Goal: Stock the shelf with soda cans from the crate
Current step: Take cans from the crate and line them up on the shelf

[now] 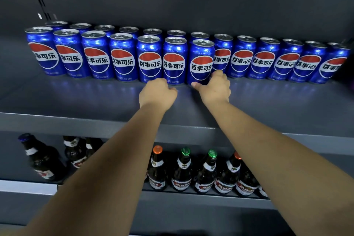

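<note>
- The shelf (76, 99) carries blue soda cans in two lines: a full back row (264, 57) against the rear panel and a shorter front row (95, 55) built from the left, labels facing out, likely so each new can closes the next gap.
- The seventh can (201, 61) stands upright at the right end of that front row, just beside the sixth can (174, 59), a little forward of the line, so it probably needs a nudge back.
- The right hand (215, 88) grips the seventh can low down, thumb on its left side and fingers curled round its right.
- The left hand (157, 92) sits at the foot of the sixth can with fingers curled and nothing seen in them; whether its knuckles touch the can is unclear.
- The crate is out of view.
- Beer bottles (182, 170) stand on the level below.
</note>
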A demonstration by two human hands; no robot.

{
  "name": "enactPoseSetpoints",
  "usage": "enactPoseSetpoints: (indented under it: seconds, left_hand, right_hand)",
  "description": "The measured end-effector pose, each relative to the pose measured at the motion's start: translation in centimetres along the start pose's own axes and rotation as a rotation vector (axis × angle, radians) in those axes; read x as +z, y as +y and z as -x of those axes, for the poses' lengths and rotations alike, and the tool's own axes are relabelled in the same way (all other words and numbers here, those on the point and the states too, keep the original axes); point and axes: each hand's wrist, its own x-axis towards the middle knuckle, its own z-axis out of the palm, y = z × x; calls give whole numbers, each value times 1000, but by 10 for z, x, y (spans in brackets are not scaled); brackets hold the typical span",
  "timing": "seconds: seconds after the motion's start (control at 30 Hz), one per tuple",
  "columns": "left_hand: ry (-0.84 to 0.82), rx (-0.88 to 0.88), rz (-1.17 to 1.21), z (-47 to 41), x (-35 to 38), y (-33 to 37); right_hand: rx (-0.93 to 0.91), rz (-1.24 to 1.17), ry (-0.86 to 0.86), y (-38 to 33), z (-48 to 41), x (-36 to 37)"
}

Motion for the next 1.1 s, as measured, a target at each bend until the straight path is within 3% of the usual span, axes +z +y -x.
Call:
enactPoseSetpoints:
  seconds: [0.9,1.1]
  left_hand:
    - [8,5,24,-2,1,-3]
    - [-36,56,58,8,-2,-3]
  right_hand:
    - [78,-6,-13,3,-1,-2]
    - [23,-154,-48,5,6,-6]
